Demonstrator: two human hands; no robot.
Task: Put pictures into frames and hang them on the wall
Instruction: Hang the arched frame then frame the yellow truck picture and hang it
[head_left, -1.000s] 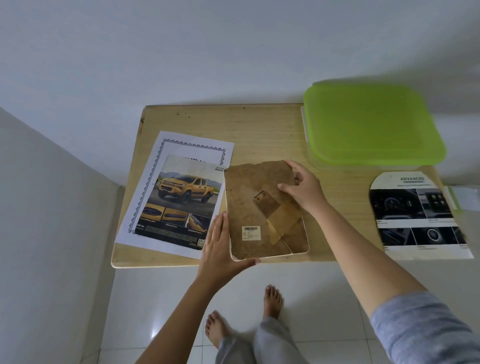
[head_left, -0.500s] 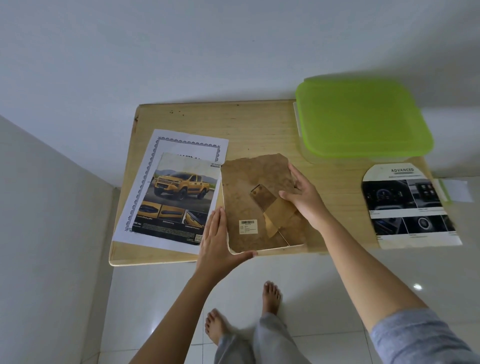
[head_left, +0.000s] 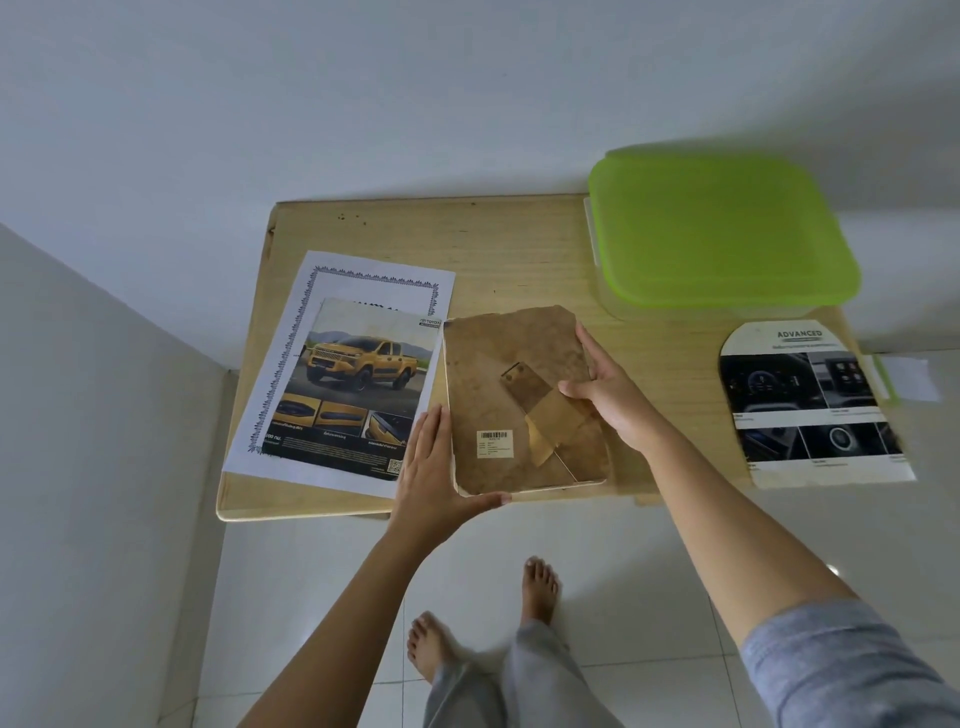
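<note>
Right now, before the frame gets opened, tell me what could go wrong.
The frame lies face down near the front edge of the table, with bare feet on the floor below; a slip could drop it on them. The thumb of the right hand presses the worn stand on its back; pulling there may tear it. The left hand overlaps a corner of the truck picture and may crease it.

A picture frame (head_left: 493, 374) lies face down on the wooden table (head_left: 509, 249), its brown backing up. The left hand (head_left: 431, 467) cups its near-left corner with straight fingers. The right hand (head_left: 608, 395) rests on its right edge, thumb on the backing. A truck picture (head_left: 358, 384) lies just left, and a green-lidded box (head_left: 722, 234) sits far right.
</note>
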